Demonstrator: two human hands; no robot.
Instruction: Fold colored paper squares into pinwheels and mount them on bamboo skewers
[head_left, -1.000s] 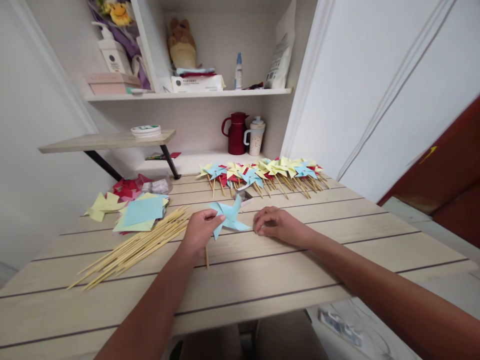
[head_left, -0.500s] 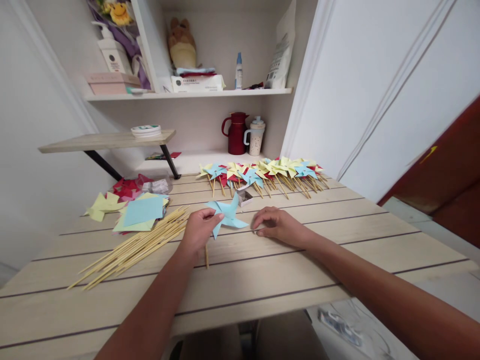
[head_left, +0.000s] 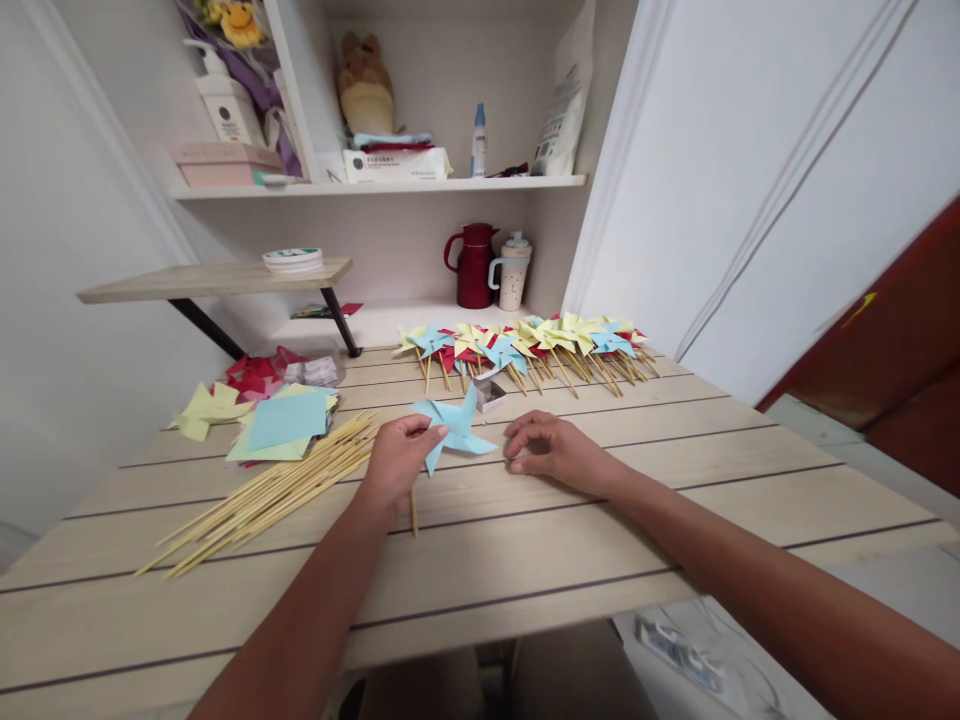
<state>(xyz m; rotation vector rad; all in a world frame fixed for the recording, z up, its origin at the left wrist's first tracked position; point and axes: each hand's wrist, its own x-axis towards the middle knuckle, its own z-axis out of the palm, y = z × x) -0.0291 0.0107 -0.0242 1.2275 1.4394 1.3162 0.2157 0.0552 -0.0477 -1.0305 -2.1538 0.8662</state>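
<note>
My left hand point(head_left: 400, 460) grips a light blue paper pinwheel point(head_left: 457, 427) on a thin wooden stick whose lower end point(head_left: 413, 512) shows below my palm. The pinwheel stands just above the wooden table point(head_left: 525, 560). Right of the pinwheel, my right hand point(head_left: 551, 448) rests on the table with its fingers curled, fingertips near the paper's right tip. Whether something small lies under those fingers I cannot tell.
A row of finished yellow, blue and red pinwheels point(head_left: 525, 345) lies along the back. A bundle of wooden skewers point(head_left: 277, 490) and a stack of coloured paper squares point(head_left: 281, 425) lie at the left. A small metal box point(head_left: 489, 393) sits behind the pinwheel. Shelves hold a red jug point(head_left: 474, 265) and cup point(head_left: 512, 272).
Almost nothing has changed. The pinwheel has shifted very slightly in my left hand and my right hand stays on the table.
</note>
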